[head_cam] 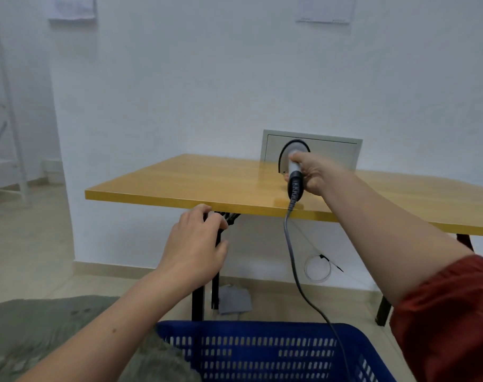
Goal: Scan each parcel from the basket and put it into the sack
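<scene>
Basket (pixel 262 328) sits nearest, bottom centre, showing only its blue rim and slotted wall. No parcel is visible and its floor is cut off, while the grey-green cloth just left of it, likely the sack (pixel 42 326), lies under the left forearm with its mouth not visible. Right hand (pixel 312 175) is wrapped round the scanner (pixel 294 158) handle low over the table (pixel 179 183), far right, head toward the wall and cable (pixel 292 257) drooping floorward; it reads as pickup or parking, can't tell which. Left hand (pixel 196 244) hangs loose and empty by the near table edge, probably free to fetch a parcel.
</scene>
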